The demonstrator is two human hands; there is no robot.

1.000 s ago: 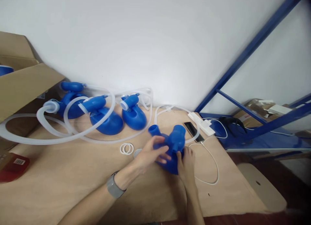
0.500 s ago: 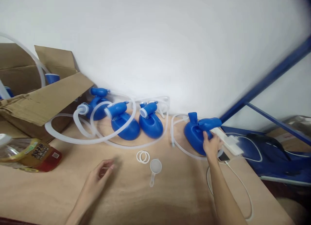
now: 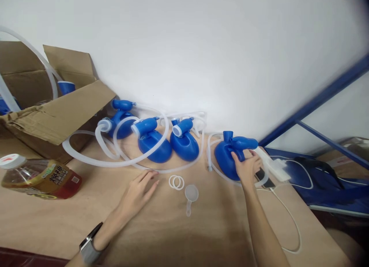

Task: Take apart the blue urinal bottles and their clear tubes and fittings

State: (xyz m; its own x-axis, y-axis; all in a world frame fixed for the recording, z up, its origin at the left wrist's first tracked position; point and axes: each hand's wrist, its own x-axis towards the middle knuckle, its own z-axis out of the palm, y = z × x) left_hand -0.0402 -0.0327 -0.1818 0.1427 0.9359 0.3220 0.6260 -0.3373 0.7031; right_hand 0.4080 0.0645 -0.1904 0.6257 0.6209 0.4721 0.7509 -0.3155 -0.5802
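Observation:
At the right of the wooden table, my right hand (image 3: 247, 166) grips a blue plastic bottle (image 3: 226, 161) with a slanted spout part; its fingers are partly hidden behind the bottle's handle. My left hand (image 3: 141, 192) rests low over the table, fingers apart, holding nothing. Just right of its fingertips lie two white rings (image 3: 176, 182). Beside them is a translucent cap with a strap (image 3: 191, 194). Behind stand more blue bottles, one in the middle (image 3: 185, 146), one left of it (image 3: 155, 147) and one farther back (image 3: 122, 124), with a clear hose (image 3: 100, 164) looping around them.
An open cardboard box (image 3: 57, 115) holding blue parts and hoses stands at the left. A drink bottle (image 3: 43, 178) lies before it. On the right are a white power strip (image 3: 278, 170), a phone (image 3: 265, 179), a white cable (image 3: 288, 217) and a blue metal frame (image 3: 314, 99).
My left hand has moved right and forward, towards the rings, and its wristwatch now shows. My right hand and the gripped bottle have shifted slightly left. The whole view has shifted a little.

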